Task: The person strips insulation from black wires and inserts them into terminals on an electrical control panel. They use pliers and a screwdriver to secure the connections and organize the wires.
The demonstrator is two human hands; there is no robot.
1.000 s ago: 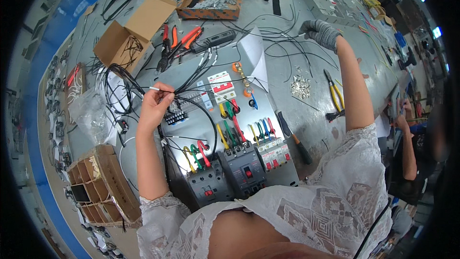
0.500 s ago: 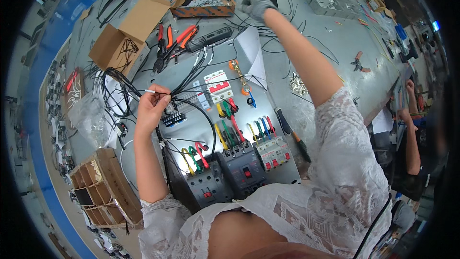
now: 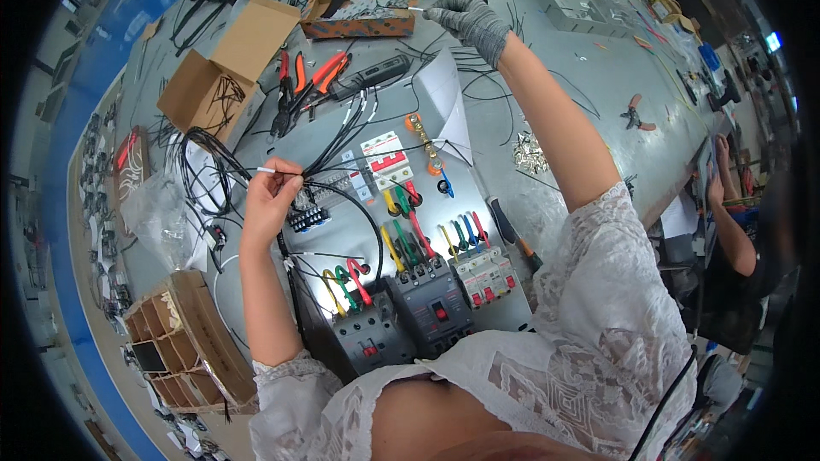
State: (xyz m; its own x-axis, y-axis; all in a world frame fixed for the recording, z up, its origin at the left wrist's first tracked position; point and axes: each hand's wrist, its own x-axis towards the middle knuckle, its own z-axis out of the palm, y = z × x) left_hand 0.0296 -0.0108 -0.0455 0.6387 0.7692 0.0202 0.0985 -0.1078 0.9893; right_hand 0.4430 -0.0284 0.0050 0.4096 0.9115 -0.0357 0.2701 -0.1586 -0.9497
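My bare left hand (image 3: 272, 201) pinches a black wire that ends in a white sleeve (image 3: 267, 170), over the left part of a metal mounting plate (image 3: 489, 312). More black wires run from there in a bundle (image 3: 340, 132). At the far side, my right hand (image 3: 471, 26) wears a grey glove. Its closed fingertips hold a thin wire with a white sleeve (image 3: 416, 8), beside an open cardboard box (image 3: 359, 27) of small grey parts. The plate carries circuit breakers (image 3: 436, 303), a small white breaker (image 3: 389, 160), a brass terminal bar (image 3: 426, 143) and a black terminal block (image 3: 307, 216).
Orange-handled pliers (image 3: 299, 77) and a dark cylindrical tool (image 3: 371, 75) lie beyond the plate. A screwdriver (image 3: 514, 232) rests at its right edge. A divided cardboard box (image 3: 184, 341) stands near left; an open carton (image 3: 201, 90) sits far left. Another person's arm (image 3: 730, 235) shows at right.
My right hand has shifted slightly right and toward me, and a white-sleeved wire now shows at its fingertips. My left hand stays nearly still with its wire.
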